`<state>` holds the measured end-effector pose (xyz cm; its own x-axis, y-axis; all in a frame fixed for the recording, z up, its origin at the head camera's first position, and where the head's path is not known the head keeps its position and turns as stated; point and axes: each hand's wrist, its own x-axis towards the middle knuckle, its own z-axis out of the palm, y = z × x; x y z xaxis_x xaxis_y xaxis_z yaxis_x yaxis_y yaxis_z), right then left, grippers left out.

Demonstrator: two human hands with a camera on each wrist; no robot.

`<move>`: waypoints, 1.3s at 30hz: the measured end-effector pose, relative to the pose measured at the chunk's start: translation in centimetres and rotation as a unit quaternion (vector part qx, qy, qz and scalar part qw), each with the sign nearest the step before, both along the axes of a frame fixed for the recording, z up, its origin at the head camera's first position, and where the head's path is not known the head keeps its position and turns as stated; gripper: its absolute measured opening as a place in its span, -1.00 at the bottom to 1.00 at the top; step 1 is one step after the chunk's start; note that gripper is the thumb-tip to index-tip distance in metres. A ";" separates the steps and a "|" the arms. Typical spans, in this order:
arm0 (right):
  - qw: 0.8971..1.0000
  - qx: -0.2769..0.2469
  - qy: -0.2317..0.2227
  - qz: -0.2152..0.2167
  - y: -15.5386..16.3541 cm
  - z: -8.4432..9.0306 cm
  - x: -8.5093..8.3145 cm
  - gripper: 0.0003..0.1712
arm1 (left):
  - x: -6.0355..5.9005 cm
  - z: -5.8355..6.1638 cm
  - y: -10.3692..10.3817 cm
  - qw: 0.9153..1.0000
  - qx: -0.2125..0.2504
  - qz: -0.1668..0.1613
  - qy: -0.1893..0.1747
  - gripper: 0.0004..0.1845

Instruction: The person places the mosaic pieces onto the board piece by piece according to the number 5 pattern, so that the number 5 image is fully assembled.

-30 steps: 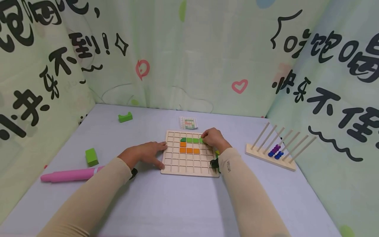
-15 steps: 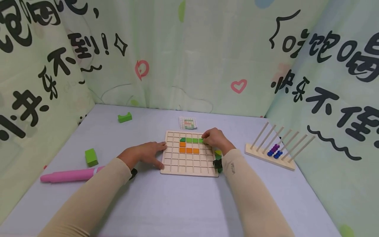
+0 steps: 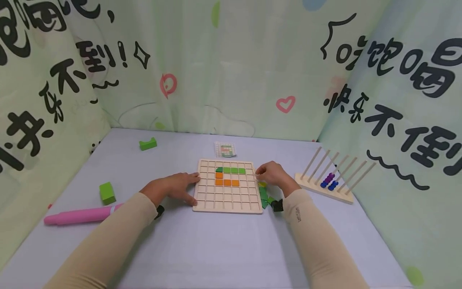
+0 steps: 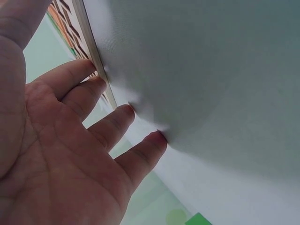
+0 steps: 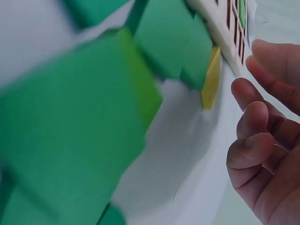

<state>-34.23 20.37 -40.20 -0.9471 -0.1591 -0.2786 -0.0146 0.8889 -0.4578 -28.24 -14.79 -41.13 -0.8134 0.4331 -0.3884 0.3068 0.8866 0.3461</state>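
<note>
A wooden grid board (image 3: 227,200) lies mid-table, with a row of green tiles (image 3: 234,170) and an L of orange tiles (image 3: 226,182) in its cells. My left hand (image 3: 172,186) touches the board's left side with spread fingers; the left wrist view shows fingertips (image 4: 96,80) right at the edge. Just off the board's upper right side is my right hand (image 3: 273,174), its fingers loosely curled and no piece showing between them. Beside it lie loose green pieces (image 5: 70,126) and a yellow piece (image 5: 212,79), partly hidden by that hand in the head view.
A pattern card (image 3: 225,149) lies behind the board. To the right stands a wooden peg rack (image 3: 321,188) with blue and purple beads. At left are a green block (image 3: 107,193), a pink marker-shaped object (image 3: 79,215) and, farther back, a notched green block (image 3: 148,144).
My right hand has left the end of the green tile row and moved right, off the board; the row's last green tile now shows fully. The left hand stays at the board's edge.
</note>
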 end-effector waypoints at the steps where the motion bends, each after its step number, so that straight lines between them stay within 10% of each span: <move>1: 1.000 0.004 0.000 0.005 0.2 0.0 0.2 -0.69 | 0.0 0.0 0.0 1.000 -0.001 0.000 0.000 0.06; 25: 0.995 0.076 0.036 0.054 1.3 -0.8 2.0 -0.75 | -0.1 -0.1 0.0 1.000 0.003 0.010 -0.003 0.08; 39: 0.998 0.024 0.042 0.040 2.8 -0.1 2.7 -0.93 | 0.1 0.0 0.0 1.000 0.005 -0.001 -0.002 0.08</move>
<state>-31.50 23.14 -40.25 -0.9521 -0.2246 -0.2073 -0.1241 0.9038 -0.4095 -28.19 -14.80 -41.09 -0.8113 0.4387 -0.3865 0.3073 0.8823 0.3565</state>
